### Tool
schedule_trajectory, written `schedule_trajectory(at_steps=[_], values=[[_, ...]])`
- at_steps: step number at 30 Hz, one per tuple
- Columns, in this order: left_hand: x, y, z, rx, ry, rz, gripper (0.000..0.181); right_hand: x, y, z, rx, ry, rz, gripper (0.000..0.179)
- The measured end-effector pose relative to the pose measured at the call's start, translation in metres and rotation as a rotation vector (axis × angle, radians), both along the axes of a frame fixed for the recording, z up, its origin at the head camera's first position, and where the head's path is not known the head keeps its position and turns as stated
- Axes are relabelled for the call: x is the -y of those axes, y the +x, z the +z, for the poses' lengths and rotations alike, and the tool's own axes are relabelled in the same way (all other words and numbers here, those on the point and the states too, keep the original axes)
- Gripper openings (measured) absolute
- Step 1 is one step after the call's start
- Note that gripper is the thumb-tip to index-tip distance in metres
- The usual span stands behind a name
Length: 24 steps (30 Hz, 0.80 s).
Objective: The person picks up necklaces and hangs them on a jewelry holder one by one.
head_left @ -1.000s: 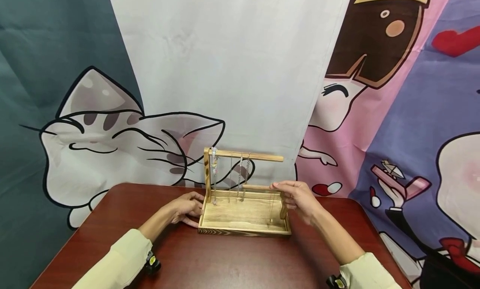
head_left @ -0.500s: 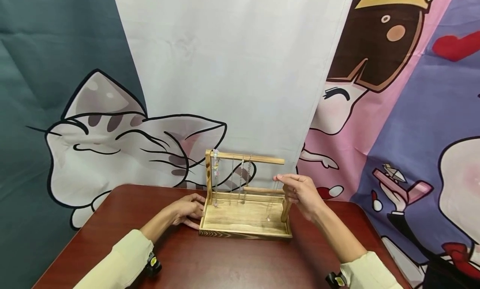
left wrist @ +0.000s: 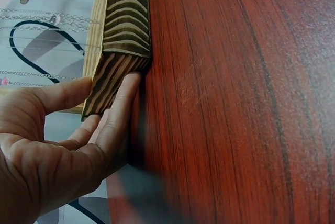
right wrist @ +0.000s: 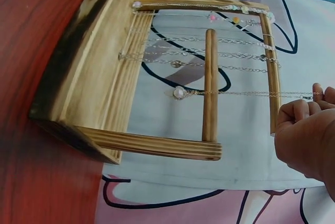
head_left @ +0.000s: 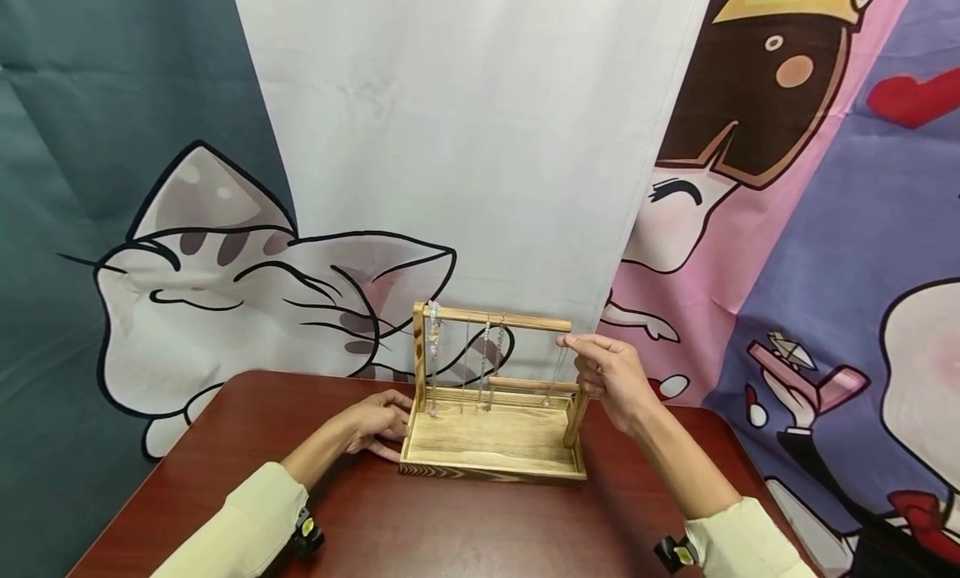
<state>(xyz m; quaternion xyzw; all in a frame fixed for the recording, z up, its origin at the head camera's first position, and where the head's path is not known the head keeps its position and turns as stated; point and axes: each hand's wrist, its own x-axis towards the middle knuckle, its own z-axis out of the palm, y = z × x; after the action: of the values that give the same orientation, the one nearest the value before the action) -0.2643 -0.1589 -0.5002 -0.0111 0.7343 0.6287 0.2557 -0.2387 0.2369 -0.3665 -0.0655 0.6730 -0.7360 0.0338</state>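
A wooden jewelry stand with a tray base stands on the table. Several necklaces hang from its upper bar, one a beaded necklace at the left end. My left hand holds the tray's left end; in the left wrist view the thumb is at the upper rim and the fingers lie along the end wall. My right hand pinches a thin chain necklace near the upper bar's free end. Its round pendant hangs beyond the lower bar, and the chain stretches from there to my fingertips.
The stand's left post carries the upper bar, and a shorter right post carries the lower one. Under everything is a reddish-brown table. A cartoon-printed curtain hangs close behind the table.
My right hand has lifted from the lower bar to the level of the upper bar's end, raising the necklace and its pendant. My left hand stays at the tray's end.
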Motion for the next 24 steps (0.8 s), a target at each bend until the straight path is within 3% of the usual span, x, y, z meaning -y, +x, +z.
schedule_trajectory(at_steps=[24], values=[[0.0, -0.001, -0.001, 0.008, -0.02, 0.008, 0.062, -0.006, -0.011, 0.025, -0.109, -0.102, -0.057, 0.031]])
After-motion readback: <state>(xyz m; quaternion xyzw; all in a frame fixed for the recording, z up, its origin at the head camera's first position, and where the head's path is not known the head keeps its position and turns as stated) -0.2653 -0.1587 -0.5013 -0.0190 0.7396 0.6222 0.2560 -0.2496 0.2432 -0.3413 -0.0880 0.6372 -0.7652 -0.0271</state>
